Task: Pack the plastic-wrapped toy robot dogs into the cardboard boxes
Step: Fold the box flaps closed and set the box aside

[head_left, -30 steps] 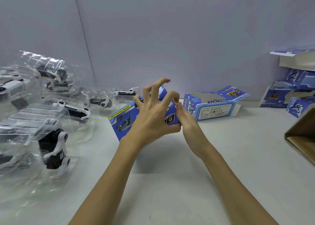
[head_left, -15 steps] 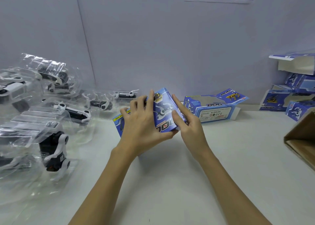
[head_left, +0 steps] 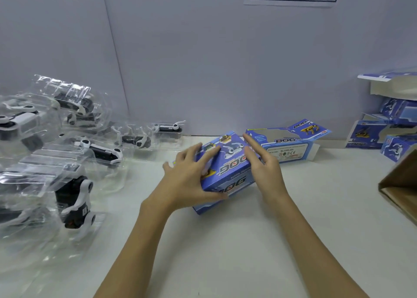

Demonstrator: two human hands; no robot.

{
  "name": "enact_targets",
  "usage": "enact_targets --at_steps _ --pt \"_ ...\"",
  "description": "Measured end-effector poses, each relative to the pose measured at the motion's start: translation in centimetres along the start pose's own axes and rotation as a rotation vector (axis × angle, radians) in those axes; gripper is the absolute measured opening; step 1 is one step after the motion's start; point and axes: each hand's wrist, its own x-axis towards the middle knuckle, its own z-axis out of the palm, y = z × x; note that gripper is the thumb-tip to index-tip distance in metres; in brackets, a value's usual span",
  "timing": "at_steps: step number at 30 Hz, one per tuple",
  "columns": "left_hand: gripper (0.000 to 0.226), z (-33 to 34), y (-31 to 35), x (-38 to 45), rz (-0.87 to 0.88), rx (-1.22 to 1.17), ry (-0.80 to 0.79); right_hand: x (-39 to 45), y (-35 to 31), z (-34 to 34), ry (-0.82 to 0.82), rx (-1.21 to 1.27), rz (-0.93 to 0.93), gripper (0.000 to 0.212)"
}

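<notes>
A blue toy-dog box point(head_left: 232, 173) lies on the white table point(head_left: 225, 252) at the centre, its printed top facing up. My left hand point(head_left: 187, 184) lies over its left part, fingers straight on top and thumb along the front face. My right hand point(head_left: 264, 173) presses its straight fingers against the box's right side. Several plastic-wrapped robot dogs are piled at the left; the nearest black-and-white one point(head_left: 74, 200) stands upright, and another point(head_left: 103, 153) lies behind it. What the box contains is hidden.
A second blue box point(head_left: 286, 148) lies open-ended behind the held one, by the wall. More blue boxes point(head_left: 370, 135) are stacked at the far right. A brown carton's corner point(head_left: 401, 184) juts in at the right edge.
The box has come down from a tilted hold to lie flatter on the table. My left hand's fingers have straightened over its top, and my right hand has moved to its right side.
</notes>
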Motion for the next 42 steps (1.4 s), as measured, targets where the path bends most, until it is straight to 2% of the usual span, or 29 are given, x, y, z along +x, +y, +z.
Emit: enact_targets --at_steps 2,4,7,8,9,11,15,17,20,22,23,25,29,32,35,38,40,42 --pt "0.102 -0.3 -1.0 0.1 0.016 -0.215 -0.042 0.4 0.2 -0.4 -0.022 -0.057 0.075 0.038" --pt "0.083 -0.8 -1.8 0.1 0.016 -0.481 -0.006 0.8 0.3 -1.0 -0.048 -0.087 0.120 0.049" --pt "0.060 -1.5 -2.7 0.0 -0.193 -0.913 0.150 1.3 0.4 -2.7 -0.088 -0.175 0.054 0.034" --pt "0.056 -1.6 -2.9 0.1 -0.271 -0.985 0.228 1.3 0.5 -3.1 -0.138 -0.224 0.023 0.041" --pt "0.056 -1.6 -3.0 0.2 -0.334 -1.033 0.289 1.2 0.6 -3.4 -0.201 -0.273 -0.001 0.058" --pt "0.061 -1.5 -2.9 0.4 -0.422 -1.117 0.336 0.8 0.8 -3.4 -0.291 -0.325 -0.039 0.076" --pt "0.075 -1.4 -2.7 0.6 -0.493 -1.256 0.357 0.4 0.9 -2.9 -0.395 -0.279 -0.099 0.077" --pt "0.077 -1.3 -3.0 0.6 -0.517 -1.284 0.351 0.6 1.0 -2.8 -0.367 -0.249 -0.102 0.071" --pt "0.075 -1.1 -2.9 0.6 -0.518 -1.285 0.210 0.6 0.4 -2.2 -0.206 -0.211 -0.097 0.039" --pt "0.068 -0.7 -2.4 0.7 -0.437 -1.271 0.175 0.6 0.1 -2.1 -0.086 -0.181 -0.065 0.018" --pt "0.061 -0.3 -2.0 0.7 -0.387 -1.261 0.178 0.7 0.0 -2.2 -0.043 -0.155 -0.051 0.022" --pt "0.053 0.4 -1.0 0.6 -0.319 -1.240 0.168 0.9 -0.3 -2.1 0.018 -0.100 -0.017 0.045" --pt "0.055 1.7 0.5 0.9 -0.283 -1.367 0.254 0.6 -0.5 -1.2 0.011 -0.027 0.010 0.067" --pt "0.056 2.0 0.6 1.1 -0.239 -1.440 0.307 0.5 -0.3 -1.1 -0.017 0.020 0.018 0.068" --pt "0.047 1.9 -0.4 1.1 -0.190 -1.532 0.327 0.5 -0.2 -1.6 -0.038 0.036 0.001 0.056" --pt "0.049 1.4 -1.3 1.3 -0.150 -1.592 0.333 0.7 0.1 -1.6 -0.106 0.045 0.015 0.061" --pt "0.055 1.1 -1.7 1.4 -0.182 -1.620 0.358 0.9 0.5 -2.0 -0.146 0.088 0.032 0.067" --pt "0.052 0.9 -2.2 1.5 -0.247 -1.644 0.424 1.0 0.7 -2.8 -0.249 0.078 0.050 0.070"
